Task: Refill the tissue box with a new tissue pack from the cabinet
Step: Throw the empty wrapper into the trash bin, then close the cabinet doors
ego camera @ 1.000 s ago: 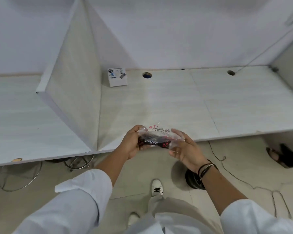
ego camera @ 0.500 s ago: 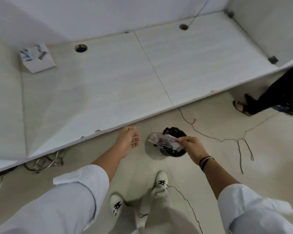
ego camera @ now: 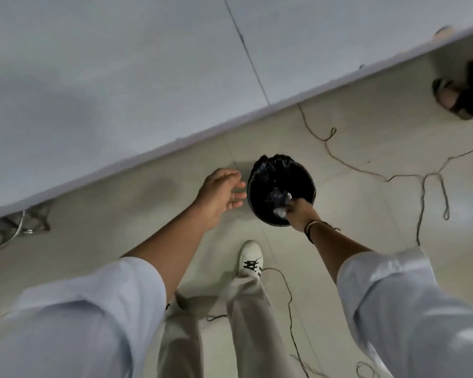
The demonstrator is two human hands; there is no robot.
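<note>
A round bin with a black liner stands on the floor just in front of the desk edge. My right hand reaches into its mouth, fingers closed on a crumpled clear plastic wrapper that sits inside the bin opening. To the left of the bin, my left hand hovers with fingers spread and holds nothing. The tissue box is out of view.
The white desk top fills the upper left, its edge running diagonally. Thin cables trail over the tiled floor right of the bin and near my shoe. Another person's sandalled foot shows under the desk at the upper right.
Both hands held the wrapper over the desk edge; the left let go, the view dropped to the floor, and my right hand carried the wrapper down into the bin.
</note>
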